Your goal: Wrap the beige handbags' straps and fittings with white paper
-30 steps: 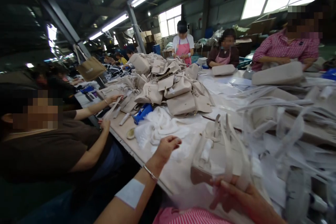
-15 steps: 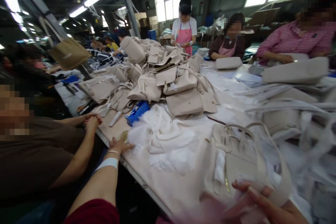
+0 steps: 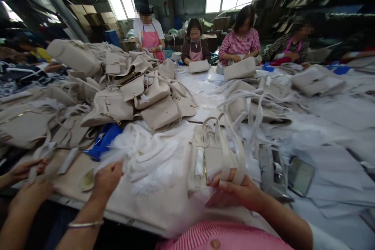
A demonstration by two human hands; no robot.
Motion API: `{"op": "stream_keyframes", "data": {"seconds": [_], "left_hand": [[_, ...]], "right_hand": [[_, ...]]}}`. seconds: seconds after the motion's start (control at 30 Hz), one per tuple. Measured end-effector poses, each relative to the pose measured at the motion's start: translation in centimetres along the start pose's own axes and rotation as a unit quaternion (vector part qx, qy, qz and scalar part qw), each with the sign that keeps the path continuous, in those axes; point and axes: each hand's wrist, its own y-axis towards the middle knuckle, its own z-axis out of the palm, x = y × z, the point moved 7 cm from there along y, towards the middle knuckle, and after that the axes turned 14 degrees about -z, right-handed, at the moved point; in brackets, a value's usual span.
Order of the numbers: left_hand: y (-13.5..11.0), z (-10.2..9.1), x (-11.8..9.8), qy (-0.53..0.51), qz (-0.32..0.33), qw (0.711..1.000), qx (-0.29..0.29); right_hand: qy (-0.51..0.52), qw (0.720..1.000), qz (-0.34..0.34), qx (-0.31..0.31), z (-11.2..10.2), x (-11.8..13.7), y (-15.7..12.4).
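Note:
My left hand (image 3: pixel 108 177), with a bracelet on its wrist, is closed at the left edge of a heap of thin white plastic bags (image 3: pixel 152 164); film from the heap reaches its fingers. A beige backpack (image 3: pixel 212 156) with a gold zip and a white-wrapped part stands in front of me, its straps looping upward. Beside its lower right side, my right hand (image 3: pixel 238 187) is closed on a clear plastic bag (image 3: pixel 190 213), which spreads down towards my apron. The straps pass close to these fingers; whether they touch is unclear.
A big pile of beige bags (image 3: pixel 131 90) covers the table's left. Near it lie a blue tape dispenser (image 3: pixel 104 140) and a tape roll (image 3: pixel 87 180). On the right are a metal tool (image 3: pixel 272 168), a phone (image 3: pixel 301 175) and paper sheets (image 3: pixel 336 168). A neighbour's hands (image 3: pixel 32 179) work at left.
My view has turned right. My left hand, spread on the table before, is now raised and closed by the plastic heap. My right hand stays beside the backpack with the clear film.

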Motion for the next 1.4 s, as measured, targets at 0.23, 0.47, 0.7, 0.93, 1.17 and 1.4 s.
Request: {"op": "stream_keyframes", "data": {"seconds": [0.23,0.47,0.7,0.93,1.17,1.4], "left_hand": [[-24.8,11.6,-12.6,-0.235,0.202,0.759,0.573],[-27.3,9.7,-15.7,-0.334,0.202,0.756,0.525],[-27.5,11.1,-14.7,-0.464,0.049,0.735,0.491],[-25.9,9.7,-14.5,-0.491,0.029,0.766,0.414],[-26.4,10.2,-15.1,-0.423,0.076,0.809,0.401],[-28.1,11.3,-16.4,-0.478,0.037,0.706,0.521]], "right_hand": [[0.082,0.992,0.044,0.081,3.4,0.1,-1.8],[0.018,0.997,0.016,0.068,2.7,1.1,-3.5],[0.0,0.998,0.02,0.066,2.5,0.6,-4.4],[0.099,0.987,0.086,0.091,1.4,-1.2,-4.9],[-0.014,0.999,-0.003,-0.041,-2.0,1.7,-2.3],[-0.037,0.998,-0.02,-0.053,-2.0,0.7,-1.8]]}}
